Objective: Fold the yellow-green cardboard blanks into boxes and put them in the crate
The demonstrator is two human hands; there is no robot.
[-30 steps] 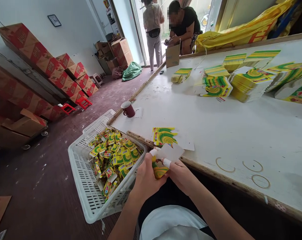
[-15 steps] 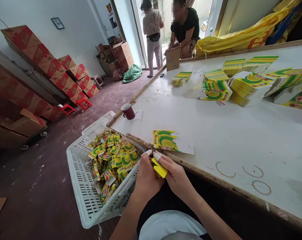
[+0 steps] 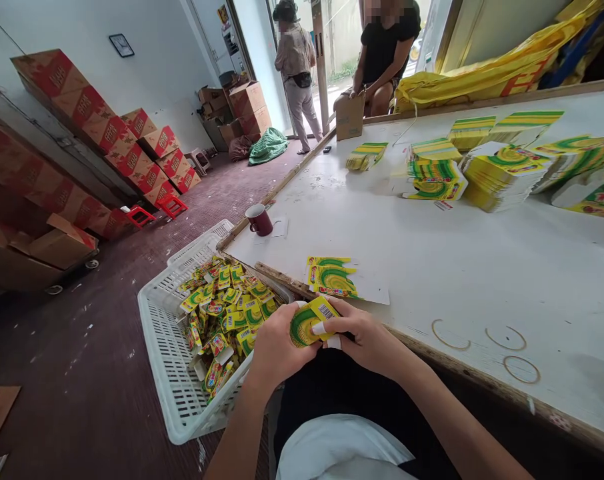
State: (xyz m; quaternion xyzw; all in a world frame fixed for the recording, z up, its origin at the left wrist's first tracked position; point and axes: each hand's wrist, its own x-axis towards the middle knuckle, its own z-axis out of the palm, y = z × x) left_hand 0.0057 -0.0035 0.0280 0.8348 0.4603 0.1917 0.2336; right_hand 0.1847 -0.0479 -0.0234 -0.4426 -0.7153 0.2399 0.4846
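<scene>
A small yellow-and-green printed carton (image 3: 307, 323) with a barcode is held between my two hands, just off the table's near edge. My left hand (image 3: 281, 343) wraps round its left side. On the right, my right hand (image 3: 365, 340) is closed on the other end, with white tape on its fingertips. Beyond them, a few flat printed carton blanks (image 3: 335, 277) lie on the white table (image 3: 432, 273). To the left stands a white plastic basket (image 3: 157, 360) holding many small folded cartons (image 3: 237, 320).
Stacks of carton blanks (image 3: 502, 177) stand at the table's far right. A maroon mug (image 3: 259, 220) sits near the left corner, and rubber bands (image 3: 522, 369) lie at right. Red boxes (image 3: 112, 137) line the wall. Two people are by the doorway, one behind a cardboard box (image 3: 349, 118).
The carton has been raised and turned so its broad printed face shows, and my hands have spread apart around it. The seated person has straightened up; the standing one has shifted left.
</scene>
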